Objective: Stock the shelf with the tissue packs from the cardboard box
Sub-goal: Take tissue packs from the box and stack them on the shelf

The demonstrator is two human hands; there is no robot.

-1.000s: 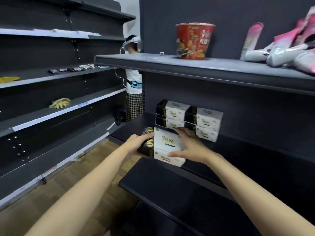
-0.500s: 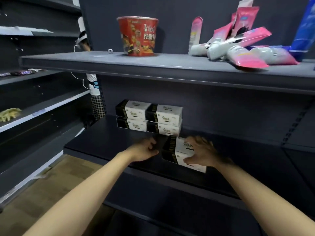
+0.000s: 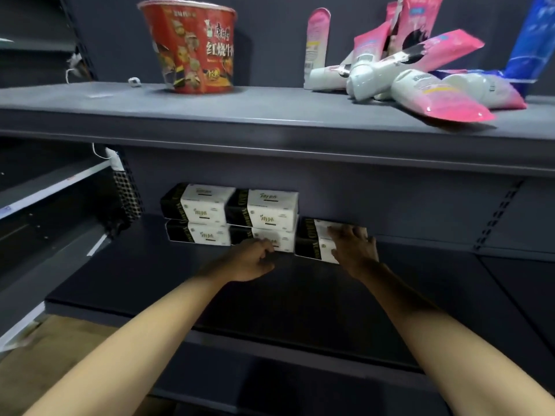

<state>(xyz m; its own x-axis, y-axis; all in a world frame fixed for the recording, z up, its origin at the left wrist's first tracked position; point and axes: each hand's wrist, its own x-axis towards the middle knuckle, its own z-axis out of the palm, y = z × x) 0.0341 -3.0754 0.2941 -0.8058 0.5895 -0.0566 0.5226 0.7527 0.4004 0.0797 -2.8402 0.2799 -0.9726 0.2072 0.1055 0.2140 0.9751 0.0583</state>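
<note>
Black-and-white tissue packs (image 3: 207,202) stand in a two-by-two stack at the back of the dark middle shelf (image 3: 144,280). A further tissue pack (image 3: 310,238) sits on the shelf just right of the stack, touching its lower right pack. My right hand (image 3: 354,250) lies over this pack's top and front, fingers spread on it. Beside it on the left, my left hand (image 3: 249,259) is loosely curled, knuckles against the front of the stack's lower right pack, holding nothing. The cardboard box is out of view.
The shelf above carries a red noodle cup (image 3: 192,46), a pile of pink-and-white tubes (image 3: 420,82) and a blue package (image 3: 534,40). Its front edge overhangs the packs. Other dark shelving (image 3: 54,184) runs along the left, with wooden floor (image 3: 54,355) below.
The pack went from in front of the shelf, held in both hands, to the back right beside the stack. My left hand let go and curled; my right hand stayed on the pack.
</note>
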